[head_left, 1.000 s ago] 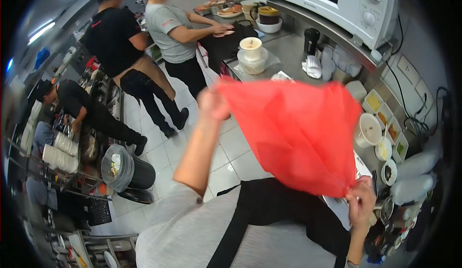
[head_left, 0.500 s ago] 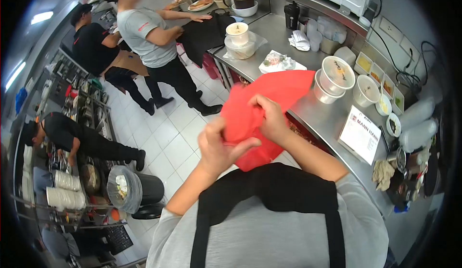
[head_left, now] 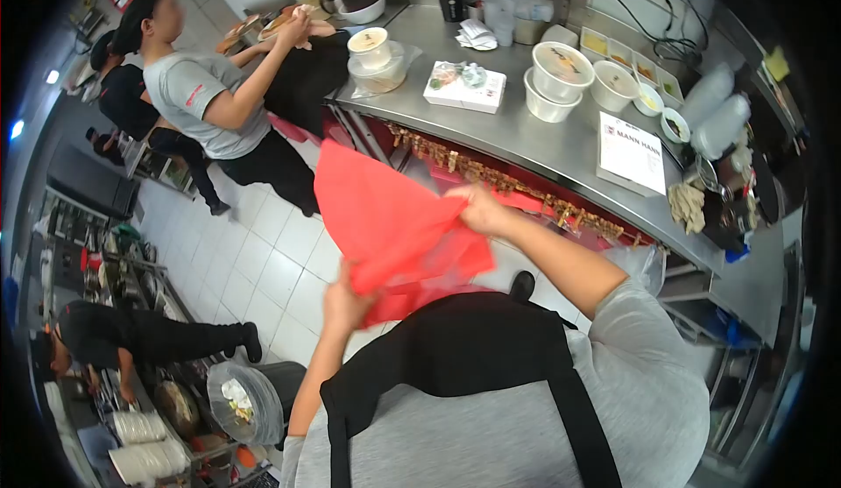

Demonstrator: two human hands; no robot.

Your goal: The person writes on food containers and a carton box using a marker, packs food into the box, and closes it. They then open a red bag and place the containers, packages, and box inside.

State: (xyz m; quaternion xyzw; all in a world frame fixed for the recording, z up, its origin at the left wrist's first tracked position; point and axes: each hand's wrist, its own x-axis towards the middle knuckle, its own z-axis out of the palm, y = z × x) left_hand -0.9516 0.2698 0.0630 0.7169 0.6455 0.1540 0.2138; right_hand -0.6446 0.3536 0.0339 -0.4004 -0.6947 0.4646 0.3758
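A thin red bag (head_left: 385, 216) hangs spread out in front of my black apron, over the tiled floor. At its lower left edge my left hand (head_left: 349, 300) grips it, with the fingers partly behind the material. My right hand (head_left: 480, 211) pinches the bag's right side. Beyond it, on the steel counter (head_left: 491, 137), stand two stacked lidded tubs (head_left: 554, 85), a white box with small wrapped items (head_left: 464, 87), and a bagged container with a smaller tub (head_left: 370, 48) on top.
A white printed box (head_left: 631, 153) and a round tub (head_left: 615, 87) are at the counter's right. A person in grey (head_left: 197, 94) stands at the left end. A lined bin (head_left: 245, 400) is on the floor at lower left.
My view has turned to the right. The red bag, bunched between my hands half a second ago, is now spread wider, and my hands are farther apart.
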